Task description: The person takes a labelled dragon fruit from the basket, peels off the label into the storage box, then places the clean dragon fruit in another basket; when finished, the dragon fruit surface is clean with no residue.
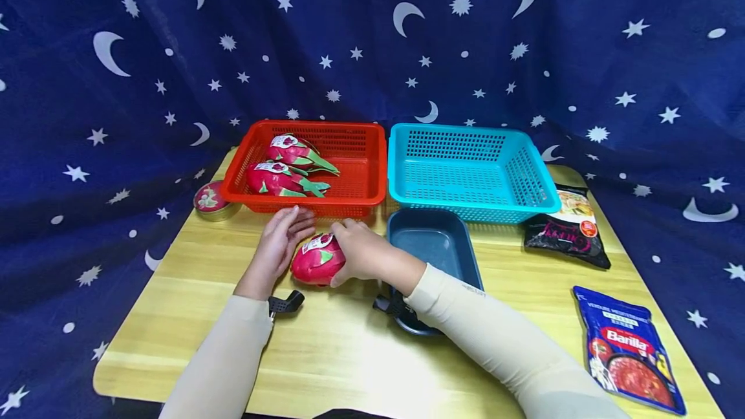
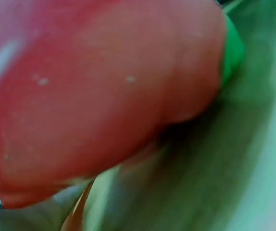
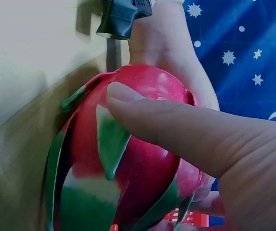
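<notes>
My right hand (image 1: 363, 251) grips a pink-red dragon fruit (image 1: 317, 262) with green leaf tips and a white label, just in front of the red basket. In the right wrist view the thumb (image 3: 162, 120) presses on the side of the dragon fruit (image 3: 143, 159). Close by on the fruit's left is my left hand (image 1: 279, 244), its fingers extended and loosely bent; whether it touches the fruit I cannot tell. The dragon fruit (image 2: 104, 86) fills much of the left wrist view, blurred. Two more dragon fruits, a front one (image 1: 273, 180) and a back one (image 1: 293, 150), lie inside the red basket (image 1: 302, 201).
Right of the red basket stands a teal basket (image 1: 465, 209). A dark blue-grey tray (image 1: 433, 241) sits partly under my right forearm. A round tin (image 1: 211, 199) is at the left; a black food bag (image 1: 567, 231) and a blue Barilla pouch (image 1: 628, 348) lie at the right.
</notes>
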### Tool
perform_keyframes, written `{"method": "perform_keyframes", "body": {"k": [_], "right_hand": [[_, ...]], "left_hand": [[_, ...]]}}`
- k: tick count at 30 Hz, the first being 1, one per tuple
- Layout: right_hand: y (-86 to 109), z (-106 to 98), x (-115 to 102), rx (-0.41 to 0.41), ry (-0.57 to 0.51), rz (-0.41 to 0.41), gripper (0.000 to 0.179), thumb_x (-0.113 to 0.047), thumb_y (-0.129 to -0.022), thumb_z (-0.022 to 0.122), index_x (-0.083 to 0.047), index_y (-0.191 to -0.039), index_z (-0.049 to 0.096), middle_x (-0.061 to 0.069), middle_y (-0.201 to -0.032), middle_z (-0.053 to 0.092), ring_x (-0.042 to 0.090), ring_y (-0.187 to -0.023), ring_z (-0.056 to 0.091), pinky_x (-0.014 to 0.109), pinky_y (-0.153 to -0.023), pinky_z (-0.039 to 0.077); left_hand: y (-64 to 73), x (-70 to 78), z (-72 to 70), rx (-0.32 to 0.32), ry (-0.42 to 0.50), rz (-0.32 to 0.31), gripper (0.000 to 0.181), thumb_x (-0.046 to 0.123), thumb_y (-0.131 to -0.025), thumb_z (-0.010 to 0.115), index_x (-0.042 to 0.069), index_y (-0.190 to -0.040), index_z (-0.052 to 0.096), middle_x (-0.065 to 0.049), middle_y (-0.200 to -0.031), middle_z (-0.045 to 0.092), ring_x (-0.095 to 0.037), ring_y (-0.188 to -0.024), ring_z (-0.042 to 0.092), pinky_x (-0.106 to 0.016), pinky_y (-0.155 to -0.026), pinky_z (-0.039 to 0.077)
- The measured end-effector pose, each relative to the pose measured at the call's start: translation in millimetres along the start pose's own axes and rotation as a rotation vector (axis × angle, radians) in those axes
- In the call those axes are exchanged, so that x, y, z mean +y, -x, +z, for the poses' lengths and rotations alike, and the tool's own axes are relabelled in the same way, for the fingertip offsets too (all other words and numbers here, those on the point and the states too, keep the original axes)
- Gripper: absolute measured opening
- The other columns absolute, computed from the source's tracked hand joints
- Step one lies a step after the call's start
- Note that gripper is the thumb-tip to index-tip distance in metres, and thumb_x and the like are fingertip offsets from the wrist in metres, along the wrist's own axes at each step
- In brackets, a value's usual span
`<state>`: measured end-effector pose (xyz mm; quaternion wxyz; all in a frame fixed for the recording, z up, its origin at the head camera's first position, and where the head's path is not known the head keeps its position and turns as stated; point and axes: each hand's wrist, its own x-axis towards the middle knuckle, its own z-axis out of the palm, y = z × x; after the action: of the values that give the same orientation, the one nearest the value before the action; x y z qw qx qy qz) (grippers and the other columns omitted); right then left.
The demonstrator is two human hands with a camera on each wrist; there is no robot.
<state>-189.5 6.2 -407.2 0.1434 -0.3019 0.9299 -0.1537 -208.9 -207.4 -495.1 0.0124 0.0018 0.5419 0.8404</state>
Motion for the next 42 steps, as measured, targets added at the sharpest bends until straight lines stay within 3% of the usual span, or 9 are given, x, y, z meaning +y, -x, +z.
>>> {"method": "perform_keyframes", "body": {"k": [6, 8, 11, 17, 21, 25, 28, 32, 42], "right_hand": [[0.7, 0.9, 3.7, 0.017, -0.069, 0.002, 0.099, -0.037, -0.067, 0.103, -0.006, -0.145, 0.051, 0.015, -0.138, 0.055, 0.034, -0.125, 0.053, 0.045, -0.098, 0.053], [1.2, 1.3, 6.0, 0.02, -0.095, -0.003, 0.103, -0.035, -0.066, 0.104, -0.006, -0.148, 0.049, 0.015, -0.14, 0.055, 0.034, -0.127, 0.052, 0.044, -0.1, 0.051], [2.0, -0.6, 10.5, 0.01, -0.142, -0.018, 0.107, -0.035, -0.067, 0.103, -0.005, -0.152, 0.046, 0.015, -0.143, 0.053, 0.033, -0.13, 0.05, 0.044, -0.103, 0.049], [3.4, -12.5, 22.9, 0.003, -0.221, -0.081, 0.094, -0.043, -0.081, 0.093, -0.002, -0.152, 0.047, 0.015, -0.144, 0.056, 0.029, -0.131, 0.052, 0.042, -0.109, 0.044], [3.1, -16.9, 29.2, 0.054, -0.242, -0.104, 0.067, -0.042, -0.097, 0.077, -0.001, -0.146, 0.056, 0.014, -0.138, 0.063, 0.028, -0.127, 0.057, 0.042, -0.109, 0.045], [1.2, -17.0, 29.7, 0.119, -0.246, -0.094, 0.042, -0.03, -0.108, 0.063, -0.001, -0.138, 0.064, 0.014, -0.133, 0.066, 0.029, -0.126, 0.059, 0.044, -0.109, 0.045], [-0.2, -16.0, 29.1, 0.156, -0.236, -0.082, 0.034, -0.026, -0.11, 0.06, -0.003, -0.133, 0.068, 0.012, -0.13, 0.068, 0.029, -0.125, 0.059, 0.044, -0.109, 0.045], [-2.1, -13.7, 28.9, 0.19, -0.215, -0.078, 0.03, -0.023, -0.109, 0.06, -0.003, -0.127, 0.071, 0.012, -0.124, 0.07, 0.028, -0.121, 0.061, 0.043, -0.107, 0.046], [-2.9, -11.0, 27.0, 0.275, -0.226, -0.087, 0.02, -0.022, -0.103, 0.071, -0.007, -0.114, 0.077, 0.007, -0.117, 0.072, 0.023, -0.113, 0.064, 0.039, -0.096, 0.052]], "left_hand": [[10.2, -0.1, -6.0, -0.297, -0.481, -0.046, 0.055, 0.023, -0.105, 0.067, 0.004, -0.153, 0.046, -0.02, -0.15, 0.05, -0.037, -0.137, 0.046, -0.039, -0.107, 0.048], [13.3, 0.9, -9.1, -0.389, -0.567, -0.064, 0.069, 0.02, -0.097, 0.077, 0.013, -0.158, 0.044, -0.015, -0.152, 0.047, -0.036, -0.136, 0.044, -0.04, -0.102, 0.051], [17.0, 3.3, -9.6, -0.451, -0.607, -0.109, 0.088, 0.019, -0.085, 0.089, 0.023, -0.159, 0.042, -0.012, -0.152, 0.045, -0.037, -0.133, 0.045, -0.045, -0.095, 0.056], [20.5, 5.1, -2.3, -0.449, -0.587, -0.139, 0.085, 0.019, -0.082, 0.092, 0.021, -0.155, 0.048, -0.013, -0.148, 0.048, -0.037, -0.133, 0.045, -0.044, -0.094, 0.057], [20.5, 1.3, 0.7, -0.419, -0.584, -0.088, 0.085, 0.015, -0.08, 0.093, 0.019, -0.154, 0.05, -0.013, -0.146, 0.05, -0.038, -0.131, 0.049, -0.044, -0.094, 0.057], [19.5, -4.9, 4.4, -0.341, -0.667, 0.004, 0.093, 0.021, -0.074, 0.098, 0.022, -0.155, 0.051, -0.01, -0.146, 0.053, -0.037, -0.127, 0.052, -0.047, -0.094, 0.056], [18.2, -9.3, 6.8, -0.294, -0.709, 0.063, 0.098, 0.024, -0.071, 0.1, 0.024, -0.155, 0.051, -0.007, -0.146, 0.054, -0.034, -0.127, 0.051, -0.049, -0.096, 0.054], [18.0, -13.0, 8.7, -0.293, -0.672, 0.1, 0.1, 0.017, -0.07, 0.101, 0.023, -0.155, 0.05, -0.004, -0.148, 0.054, -0.032, -0.129, 0.05, -0.048, -0.098, 0.052], [20.2, -14.9, 11.1, -0.301, -0.682, 0.116, 0.102, 0.015, -0.067, 0.102, 0.025, -0.154, 0.05, -0.003, -0.145, 0.055, -0.03, -0.126, 0.051, -0.049, -0.098, 0.052]]}}
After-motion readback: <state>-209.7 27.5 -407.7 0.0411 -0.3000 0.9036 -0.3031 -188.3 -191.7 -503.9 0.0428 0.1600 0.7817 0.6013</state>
